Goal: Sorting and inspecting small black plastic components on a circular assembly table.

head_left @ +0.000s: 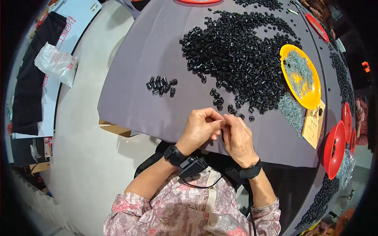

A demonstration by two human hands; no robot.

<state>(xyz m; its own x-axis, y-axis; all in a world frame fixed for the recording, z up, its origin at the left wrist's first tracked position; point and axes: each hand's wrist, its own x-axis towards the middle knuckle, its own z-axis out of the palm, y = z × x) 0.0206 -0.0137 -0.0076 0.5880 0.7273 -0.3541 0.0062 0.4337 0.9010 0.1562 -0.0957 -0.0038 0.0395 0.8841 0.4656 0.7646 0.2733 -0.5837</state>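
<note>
Head view: small, stubby, glossy black parts [236, 55] heaped on grey tabletop [138, 59].

Glossy black is shown by the heaped small plastic pieces [236, 59] at upper centre, plain grey by the tablecloth [134, 102]. Bright yellow is borne by the round plastic plate [314, 98] at right. The fabric shirt [169, 216] at lower centre is patterned in pink and grey.

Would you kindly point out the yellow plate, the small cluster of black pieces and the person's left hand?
Yellow plate [312, 102]: head view, on its bare lower part.
Small cluster of black pieces [159, 85]: head view, at its middle.
Left hand [199, 128]: head view, back of the hand.
</note>
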